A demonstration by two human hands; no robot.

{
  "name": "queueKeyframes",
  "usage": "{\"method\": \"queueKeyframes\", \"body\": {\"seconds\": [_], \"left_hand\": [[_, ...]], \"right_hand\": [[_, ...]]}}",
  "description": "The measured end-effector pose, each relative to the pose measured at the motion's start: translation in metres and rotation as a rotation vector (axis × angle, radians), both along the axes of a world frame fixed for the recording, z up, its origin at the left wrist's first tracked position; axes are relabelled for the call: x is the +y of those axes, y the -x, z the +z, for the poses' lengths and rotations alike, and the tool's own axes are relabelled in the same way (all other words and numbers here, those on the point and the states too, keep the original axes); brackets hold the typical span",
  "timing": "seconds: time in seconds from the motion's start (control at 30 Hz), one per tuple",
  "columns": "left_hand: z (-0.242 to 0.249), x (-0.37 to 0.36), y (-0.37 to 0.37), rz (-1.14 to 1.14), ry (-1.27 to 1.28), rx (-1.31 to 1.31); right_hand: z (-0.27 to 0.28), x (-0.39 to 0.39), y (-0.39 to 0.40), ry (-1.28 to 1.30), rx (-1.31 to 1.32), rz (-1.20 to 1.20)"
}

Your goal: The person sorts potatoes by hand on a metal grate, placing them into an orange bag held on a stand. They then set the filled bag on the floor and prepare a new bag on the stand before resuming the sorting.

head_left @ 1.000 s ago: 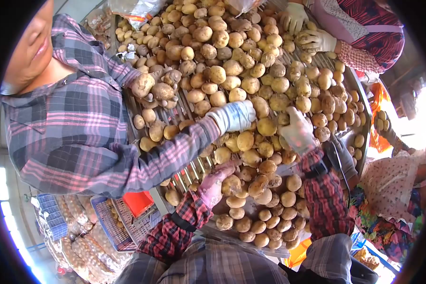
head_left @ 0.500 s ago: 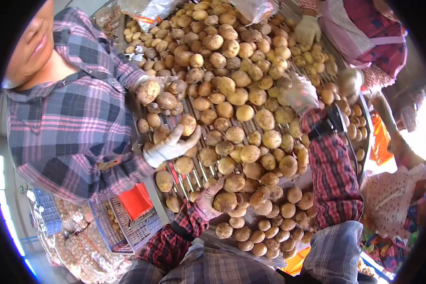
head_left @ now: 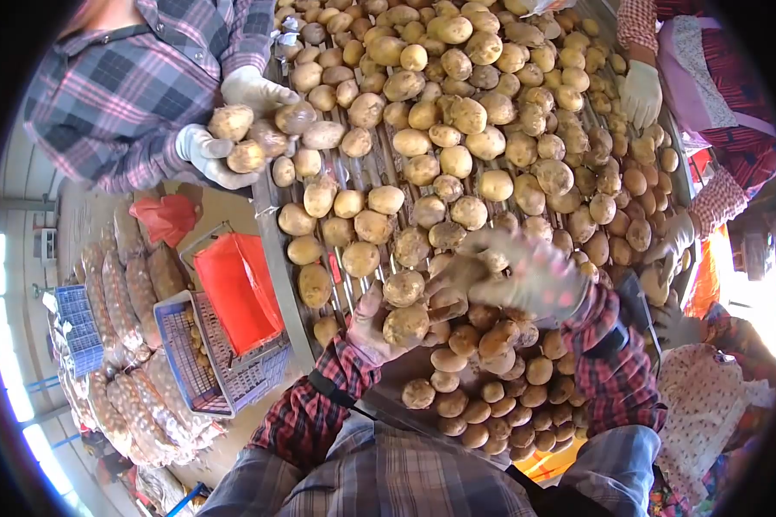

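Note:
My left hand (head_left: 372, 332), in a pale glove, curls round a brown potato (head_left: 405, 326) at the near end of a slatted metal sorting table (head_left: 341, 280). A second potato (head_left: 403, 289) sits against the first, by my thumb. My right hand (head_left: 526, 277), in a dirty glove with reddish patches, is smeared by motion. It reaches leftward over the potatoes, its fingertips close to those by my left hand. Below both hands, smaller potatoes (head_left: 491, 392) lie gathered on a dark lower surface.
A co-worker's gloved hands (head_left: 211, 155) hold several potatoes at the table's left edge. On the right, another person's gloved hand (head_left: 641, 93) hangs over the heap. Blue crates (head_left: 181, 345), a red sheet (head_left: 240, 293) and filled net sacks (head_left: 125, 405) stand on the left floor.
The view has shifted left and down. My right hand has come back from the far right of the heap towards my left hand. The co-worker's hands now gather potatoes together at the left edge.

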State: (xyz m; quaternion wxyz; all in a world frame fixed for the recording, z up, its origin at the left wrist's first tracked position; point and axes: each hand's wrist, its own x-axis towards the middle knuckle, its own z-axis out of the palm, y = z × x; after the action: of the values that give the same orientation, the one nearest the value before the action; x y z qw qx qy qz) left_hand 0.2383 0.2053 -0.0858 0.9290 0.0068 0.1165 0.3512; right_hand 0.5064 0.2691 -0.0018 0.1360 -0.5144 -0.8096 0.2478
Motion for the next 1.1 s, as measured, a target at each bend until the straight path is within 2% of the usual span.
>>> {"method": "queueKeyframes", "body": {"seconds": [0.07,0.13,0.17,0.2,0.33,0.43,0.5,0.57,0.6,0.63,0.7,0.73,0.77,0.83,0.9,0.93,1.0,1.07,1.1], "left_hand": [[-0.009,-0.008,0.011,0.002,0.073,0.013],[-0.029,-0.012,0.022,-0.025,0.137,-0.037],[-0.036,-0.019,0.025,-0.018,0.156,-0.040],[-0.037,-0.023,0.027,-0.010,0.176,-0.043],[-0.029,-0.031,0.035,0.040,0.207,-0.021],[-0.023,-0.038,0.048,0.088,0.245,-0.069],[-0.028,-0.040,0.059,0.088,0.298,-0.236],[-0.018,-0.049,0.083,0.118,0.277,-0.249],[-0.002,-0.055,0.101,0.133,0.335,-0.217],[-0.008,-0.064,0.115,0.178,0.112,-0.123],[0.002,-0.087,0.158,0.185,0.383,0.020],[0.026,-0.097,0.184,0.232,0.473,0.080],[0.006,-0.116,0.210,0.243,0.408,0.160],[-0.004,-0.152,0.268,0.411,0.133,0.065],[-0.009,-0.187,0.334,0.658,0.249,0.127],[-0.013,-0.206,0.373,0.736,0.251,0.222],[-0.020,-0.267,0.464,0.880,0.267,0.520],[-0.027,-0.311,0.559,0.959,0.238,0.806],[-0.029,-0.320,0.600,1.015,0.254,0.854]], "right_hand": [[0.002,-0.011,0.024,0.078,-0.161,-0.093],[0.006,0.001,0.044,0.290,-0.363,-0.185],[-0.037,-0.002,0.046,-0.019,-0.439,-0.097],[-0.067,0.000,0.045,-0.527,-0.402,0.006],[-0.090,0.012,0.075,-0.398,-0.829,-0.164],[-0.065,0.009,0.073,-0.233,-0.644,-0.137],[-0.046,-0.004,0.077,-0.071,-0.334,-0.201],[-0.038,-0.029,0.086,0.117,-0.037,-0.318],[-0.036,-0.040,0.089,0.271,0.031,-0.352],[-0.035,-0.051,0.097,0.429,0.092,-0.380],[-0.034,-0.081,0.125,0.665,0.365,-0.330],[-0.027,-0.096,0.150,0.753,0.435,-0.274],[-0.016,-0.110,0.188,0.835,0.449,-0.232],[0.006,-0.130,0.273,0.984,0.419,-0.162],[-0.029,-0.140,0.358,1.013,0.471,0.040],[-0.027,-0.144,0.402,1.076,0.604,0.111],[-0.033,-0.146,0.484,1.125,0.621,0.284],[-0.051,-0.162,0.546,1.051,0.587,0.407],[-0.062,-0.171,0.571,0.962,0.550,0.435]]}}
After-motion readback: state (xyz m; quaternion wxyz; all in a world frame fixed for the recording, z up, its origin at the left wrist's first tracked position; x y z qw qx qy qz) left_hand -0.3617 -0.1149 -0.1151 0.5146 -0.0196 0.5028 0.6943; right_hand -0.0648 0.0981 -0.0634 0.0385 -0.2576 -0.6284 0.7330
